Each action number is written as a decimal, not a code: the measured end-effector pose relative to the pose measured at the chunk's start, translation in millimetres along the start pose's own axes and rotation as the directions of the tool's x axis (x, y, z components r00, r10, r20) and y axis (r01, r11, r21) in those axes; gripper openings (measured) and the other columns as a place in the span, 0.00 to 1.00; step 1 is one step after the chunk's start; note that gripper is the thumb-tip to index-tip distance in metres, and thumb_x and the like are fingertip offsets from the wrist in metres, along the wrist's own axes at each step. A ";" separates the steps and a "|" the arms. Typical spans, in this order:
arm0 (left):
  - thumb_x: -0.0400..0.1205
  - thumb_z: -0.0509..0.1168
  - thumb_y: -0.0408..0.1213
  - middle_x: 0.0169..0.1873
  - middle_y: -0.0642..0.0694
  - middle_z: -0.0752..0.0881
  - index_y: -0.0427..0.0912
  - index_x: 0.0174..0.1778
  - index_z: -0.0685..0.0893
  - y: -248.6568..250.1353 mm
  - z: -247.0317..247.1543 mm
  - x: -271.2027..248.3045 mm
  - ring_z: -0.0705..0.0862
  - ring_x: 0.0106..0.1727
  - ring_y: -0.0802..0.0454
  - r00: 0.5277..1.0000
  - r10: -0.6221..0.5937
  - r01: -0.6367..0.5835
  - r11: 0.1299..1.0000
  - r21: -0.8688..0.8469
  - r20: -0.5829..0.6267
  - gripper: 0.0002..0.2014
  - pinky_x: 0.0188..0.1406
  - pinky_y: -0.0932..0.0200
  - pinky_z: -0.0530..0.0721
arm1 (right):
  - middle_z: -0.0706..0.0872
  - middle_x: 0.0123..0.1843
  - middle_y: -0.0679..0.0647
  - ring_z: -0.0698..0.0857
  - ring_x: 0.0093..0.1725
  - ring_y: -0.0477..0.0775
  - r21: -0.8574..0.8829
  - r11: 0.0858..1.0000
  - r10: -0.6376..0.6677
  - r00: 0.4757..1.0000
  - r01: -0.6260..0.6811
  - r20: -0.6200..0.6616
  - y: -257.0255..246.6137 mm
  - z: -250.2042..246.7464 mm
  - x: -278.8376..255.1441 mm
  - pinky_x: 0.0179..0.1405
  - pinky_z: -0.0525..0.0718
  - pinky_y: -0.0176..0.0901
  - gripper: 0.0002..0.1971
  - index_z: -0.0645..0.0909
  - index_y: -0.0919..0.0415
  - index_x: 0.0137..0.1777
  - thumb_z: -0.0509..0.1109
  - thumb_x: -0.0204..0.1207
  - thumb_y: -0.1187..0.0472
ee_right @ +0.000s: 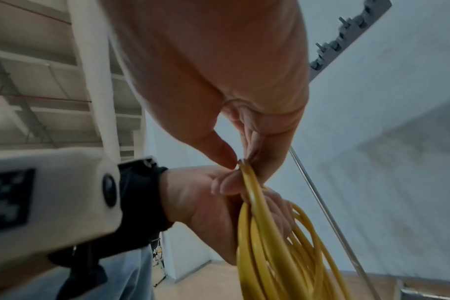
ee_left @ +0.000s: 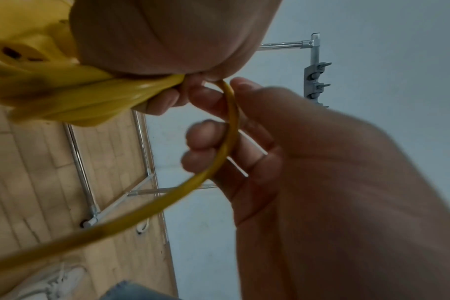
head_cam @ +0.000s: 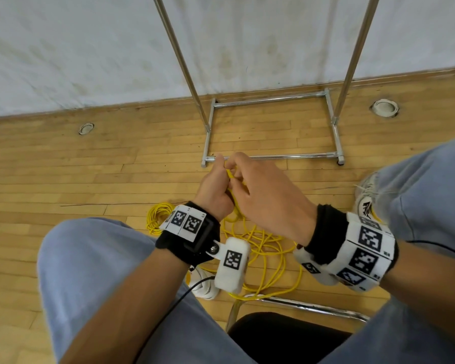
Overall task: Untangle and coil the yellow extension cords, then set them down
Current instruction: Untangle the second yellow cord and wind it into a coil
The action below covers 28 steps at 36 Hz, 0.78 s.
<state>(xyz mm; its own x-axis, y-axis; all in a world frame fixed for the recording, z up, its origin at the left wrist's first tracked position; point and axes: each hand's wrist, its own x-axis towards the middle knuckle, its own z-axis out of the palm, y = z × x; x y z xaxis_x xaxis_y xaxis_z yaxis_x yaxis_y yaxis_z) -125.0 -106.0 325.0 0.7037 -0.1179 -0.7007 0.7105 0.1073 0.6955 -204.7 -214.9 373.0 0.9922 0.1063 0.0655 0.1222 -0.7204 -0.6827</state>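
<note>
Knees (head_cam: 95,261) are framing it while the left hand (head_cam: 216,190) is clamping finished loops and the right hand (head_cam: 263,195) is pinching yellow cord (head_cam: 263,245), feeding another loop.

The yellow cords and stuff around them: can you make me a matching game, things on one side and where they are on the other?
Things:
1. left hand
2. small finished coil
3. loose cord
4. metal rack

Places:
A. stands by the wall
B. sprawled on the floor between the legs
C. grips a bundle of loops
D. lies on the floor beside the left knee

Pairs: 1-C, 2-D, 3-B, 4-A
</note>
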 end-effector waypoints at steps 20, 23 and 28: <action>0.90 0.63 0.47 0.16 0.55 0.70 0.44 0.28 0.71 64.2 -29.7 -15.1 0.68 0.13 0.60 0.990 0.113 -0.022 0.695 -0.719 0.079 0.24 0.13 0.67 0.67 | 0.87 0.26 0.54 0.82 0.20 0.49 0.439 0.899 -0.056 0.990 -0.006 0.127 14.1 28.8 2.4 0.28 0.83 0.47 0.18 0.80 0.60 0.46 0.58 0.93 0.49; 0.90 0.63 0.47 0.16 0.55 0.68 0.44 0.25 0.70 80.9 -54.0 -11.1 0.67 0.13 0.59 0.988 0.139 -0.039 0.651 -0.758 0.068 0.26 0.15 0.67 0.65 | 0.80 0.20 0.51 0.76 0.20 0.49 0.501 0.865 -0.093 0.969 -0.036 0.230 29.4 42.7 -0.1 0.28 0.79 0.45 0.29 0.82 0.65 0.39 0.55 0.93 0.45; 0.91 0.60 0.45 0.16 0.54 0.66 0.44 0.28 0.71 96.1 -75.3 -17.1 0.64 0.13 0.60 0.961 0.227 -0.051 0.704 -0.708 0.156 0.23 0.17 0.67 0.61 | 0.74 0.24 0.47 0.71 0.24 0.47 0.403 0.913 -0.062 0.952 -0.068 0.300 66.1 60.2 5.6 0.29 0.71 0.38 0.31 0.79 0.66 0.34 0.58 0.91 0.42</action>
<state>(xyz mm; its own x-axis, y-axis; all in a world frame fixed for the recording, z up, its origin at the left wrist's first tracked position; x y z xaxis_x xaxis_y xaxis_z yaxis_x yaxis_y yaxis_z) -68.3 -19.3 391.8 0.8366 -0.2426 -0.4912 0.4688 0.7810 0.4127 -192.6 -220.6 284.4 0.9294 0.3511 -0.1137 0.0341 -0.3885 -0.9208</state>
